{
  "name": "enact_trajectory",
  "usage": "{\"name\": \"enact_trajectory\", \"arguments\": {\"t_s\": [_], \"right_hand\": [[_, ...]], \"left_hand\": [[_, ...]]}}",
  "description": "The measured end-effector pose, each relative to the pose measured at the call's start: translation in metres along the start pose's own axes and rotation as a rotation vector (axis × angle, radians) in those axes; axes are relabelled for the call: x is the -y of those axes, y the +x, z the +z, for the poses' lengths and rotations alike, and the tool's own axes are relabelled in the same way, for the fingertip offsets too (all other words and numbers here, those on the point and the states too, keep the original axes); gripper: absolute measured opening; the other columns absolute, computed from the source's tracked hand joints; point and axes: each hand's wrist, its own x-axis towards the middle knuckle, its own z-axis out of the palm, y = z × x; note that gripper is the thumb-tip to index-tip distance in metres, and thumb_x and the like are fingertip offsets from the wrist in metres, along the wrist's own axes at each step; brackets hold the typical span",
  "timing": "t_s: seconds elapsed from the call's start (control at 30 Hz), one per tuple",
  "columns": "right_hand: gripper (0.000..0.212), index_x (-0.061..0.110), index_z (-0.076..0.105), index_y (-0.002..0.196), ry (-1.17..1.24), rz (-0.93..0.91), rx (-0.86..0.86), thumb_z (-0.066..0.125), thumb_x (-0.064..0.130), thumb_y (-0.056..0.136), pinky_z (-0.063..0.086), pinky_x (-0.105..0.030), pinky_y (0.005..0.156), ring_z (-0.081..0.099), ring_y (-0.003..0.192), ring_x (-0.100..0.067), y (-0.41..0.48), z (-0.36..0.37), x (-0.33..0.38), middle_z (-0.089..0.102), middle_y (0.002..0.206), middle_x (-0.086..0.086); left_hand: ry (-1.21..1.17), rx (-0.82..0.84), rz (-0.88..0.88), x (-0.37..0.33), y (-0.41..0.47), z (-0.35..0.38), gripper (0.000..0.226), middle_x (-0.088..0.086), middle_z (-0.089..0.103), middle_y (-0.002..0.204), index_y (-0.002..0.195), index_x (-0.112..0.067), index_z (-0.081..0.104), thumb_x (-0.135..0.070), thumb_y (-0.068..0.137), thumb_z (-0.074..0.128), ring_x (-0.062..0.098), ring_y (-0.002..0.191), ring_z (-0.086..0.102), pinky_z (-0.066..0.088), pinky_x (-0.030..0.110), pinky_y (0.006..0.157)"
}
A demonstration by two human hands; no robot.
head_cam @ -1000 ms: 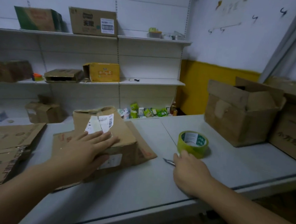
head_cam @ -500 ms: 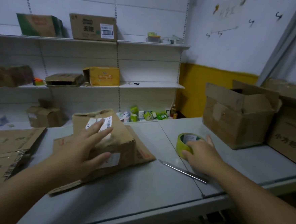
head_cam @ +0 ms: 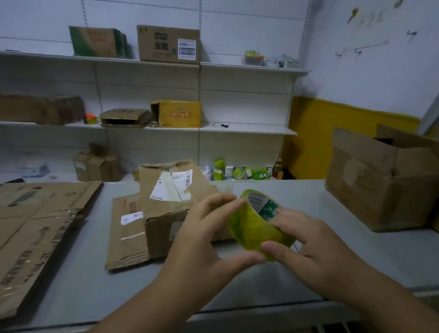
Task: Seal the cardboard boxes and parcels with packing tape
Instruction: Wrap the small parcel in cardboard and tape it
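Both your hands clamp the yellow-green tape roll (head_cam: 253, 228) above the grey table (head_cam: 388, 256), your right hand (head_cam: 311, 248) curled round its three o'clock side, your left hand (head_cam: 203, 232) pinching its nine o'clock edge, labelled cardboard box (head_cam: 168, 207) at ten o'clock

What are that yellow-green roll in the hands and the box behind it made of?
The tape roll looks like glossy, translucent plastic film on a printed core, probably card. The box looks like matte brown cardboard, creased, with paper labels.
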Motion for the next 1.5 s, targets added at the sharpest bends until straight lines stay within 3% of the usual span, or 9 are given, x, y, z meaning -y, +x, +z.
{"name": "enact_trajectory", "arguments": {"t_s": [0.17,0.3,0.63,0.8,0.97,1.27,1.37,1.43,1.5], "right_hand": [[0.031,0.050,0.048,0.074,-0.041,0.067,0.100,0.035,0.078,0.080,0.033,-0.021,0.058,0.049,0.073,-0.001,0.001,0.011,0.011,0.052,0.076,0.031],[0.037,0.041,0.043,0.066,-0.055,0.084,0.160,0.036,0.076,0.076,0.028,-0.017,0.052,0.052,0.067,-0.005,0.003,0.015,0.019,0.053,0.076,0.031],[0.013,0.044,0.055,0.085,0.049,0.214,0.388,0.062,0.054,0.082,0.048,-0.022,0.065,0.058,0.078,-0.001,0.015,0.001,0.043,0.062,0.086,0.016],[0.029,0.029,0.062,0.079,-0.029,0.277,0.394,0.065,0.057,0.077,0.046,-0.026,0.060,0.057,0.067,-0.004,0.026,0.000,0.047,0.059,0.068,0.007],[0.043,0.032,0.060,0.094,0.296,0.239,0.498,0.062,0.066,0.068,0.053,-0.039,0.081,0.061,0.085,-0.010,0.019,0.010,0.040,0.063,0.090,0.004],[0.079,0.034,0.061,0.084,-0.003,0.302,0.384,0.036,0.099,0.047,0.049,-0.023,0.055,0.060,0.069,-0.004,0.023,0.004,0.031,0.063,0.078,0.014],[0.068,0.060,0.030,0.121,-0.078,0.309,0.524,0.044,0.083,0.058,0.042,-0.012,0.058,0.053,0.075,0.011,0.031,-0.004,0.044,0.047,0.078,0.021],[0.078,0.075,0.002,0.121,-0.124,0.284,0.603,0.055,0.077,0.064,0.037,-0.011,0.061,0.046,0.082,0.015,0.034,-0.012,0.051,0.041,0.084,0.026],[0.075,0.077,0.007,0.111,-0.178,0.256,0.636,0.061,0.077,0.060,0.037,-0.009,0.062,0.040,0.086,0.021,0.037,-0.016,0.053,0.038,0.089,0.030]], "left_hand": [[-0.092,-0.179,-0.014,0.003,-0.003,-0.002,0.020,-0.013,0.063,0.092,0.093,-0.035,0.072,-0.038,0.074,0.076,0.000,0.089,0.060,0.048,0.008,0.069],[-0.187,-0.186,-0.097,0.008,-0.010,-0.010,0.018,-0.010,0.069,0.082,0.083,-0.032,0.076,-0.040,0.072,0.064,0.007,0.079,0.064,0.051,0.017,0.066],[-0.293,-0.146,-0.383,0.001,-0.018,-0.049,0.012,0.002,0.072,0.068,0.069,-0.030,0.076,-0.021,0.063,0.071,0.009,0.062,0.065,0.054,0.020,0.058],[-0.275,-0.107,-0.425,-0.008,-0.026,-0.060,0.019,0.004,0.072,0.072,0.072,-0.021,0.075,-0.032,0.060,0.066,0.019,0.071,0.069,0.058,0.032,0.070],[-0.488,-0.153,-0.594,-0.008,-0.019,-0.076,0.003,0.014,0.066,0.063,0.077,-0.002,0.062,-0.004,0.078,0.060,0.021,0.058,0.068,0.054,0.022,0.053],[-0.437,-0.194,-0.641,0.002,-0.029,-0.092,0.009,0.015,0.069,0.066,0.065,-0.010,0.071,-0.015,0.063,0.064,0.020,0.060,0.067,0.052,0.019,0.053],[-0.446,-0.232,-0.671,0.008,-0.026,-0.092,0.006,0.012,0.067,0.061,0.067,-0.006,0.070,-0.009,0.068,0.064,0.019,0.056,0.065,0.053,0.020,0.052],[-0.436,-0.254,-0.660,0.010,-0.024,-0.094,0.006,0.011,0.066,0.059,0.070,-0.002,0.068,-0.006,0.069,0.064,0.018,0.053,0.064,0.052,0.020,0.051],[-0.406,-0.251,-0.634,0.007,-0.022,-0.100,0.011,0.010,0.066,0.061,0.070,-0.003,0.069,-0.012,0.065,0.063,0.018,0.055,0.064,0.052,0.019,0.051]]}}
